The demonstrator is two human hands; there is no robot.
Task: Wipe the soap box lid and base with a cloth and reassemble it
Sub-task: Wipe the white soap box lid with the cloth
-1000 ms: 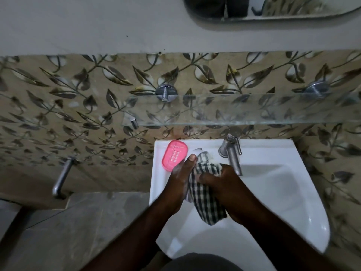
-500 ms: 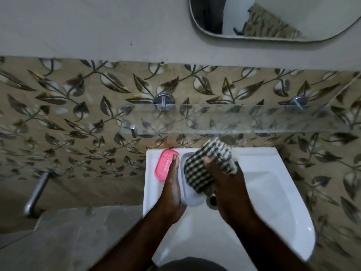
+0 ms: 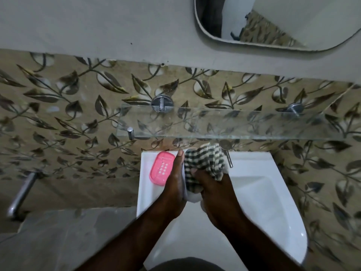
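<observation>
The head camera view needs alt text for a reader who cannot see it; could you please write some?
Over a white sink, a person's left hand steadies a white soap box piece while the right hand presses a checked cloth into it. A pink perforated soap box piece lies on the sink's rear left corner, below a glass shelf.

The glass shelf (image 3: 224, 124) overhangs the far sink rim (image 3: 254, 155), the tap (image 3: 227, 153) beneath it; the basin's near right lies open.
</observation>
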